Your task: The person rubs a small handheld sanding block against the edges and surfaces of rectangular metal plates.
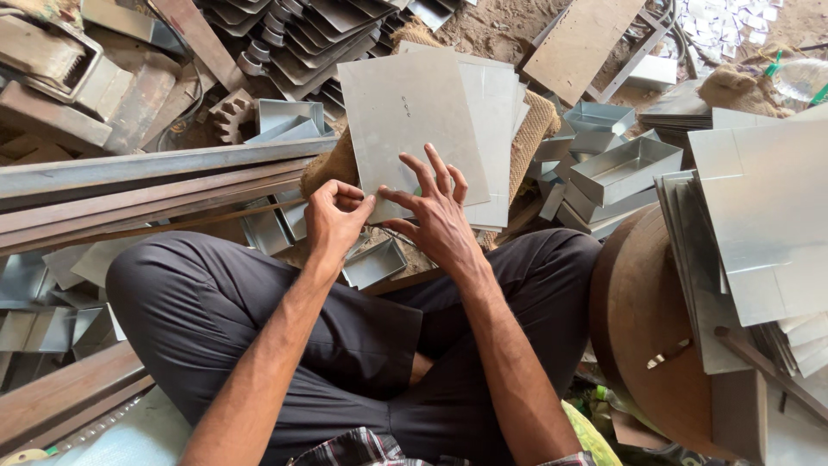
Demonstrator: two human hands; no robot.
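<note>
at nine o'clock we see long rusty steel bars and angle irons (147, 185) lying across the ground, with a toothed brown gear wheel (231, 115) just above them at about ten o'clock. near the middle, at our crossed legs in dark grey trousers (259, 319), our left hand (332, 220) pinches the lower left corner of the top flat grey rectangular sheet of galvanised metal (414, 121), fingers curled tight on its edge. just right of it our right hand (440, 211) lies spread on the same sheet's lower edge, fingers fanned and pressing flat on the surface, thumb pointing towards the left hand; it grasps nothing that we can make out. the sheet tops a small stack of like sheets (500, 112) resting on a coarse brown sack-covered block (539, 125), straight ahead of us at twelve o'clock. behind it, at eleven to twelve o'clock, folded dark metal pieces (319, 43) lie in overlapping rows. below the sheet's near edge a small folded metal tray (375, 263) sits on the ground between our hands and knees. at one to two o'clock shallow rectangular shiny metal trays (621, 168) are piled together. at three o'clock a round rusty brown disc (638, 311) stands beside our right knee, with more cut grey metal sheets (768, 216) leaning over it at the far right.
</note>
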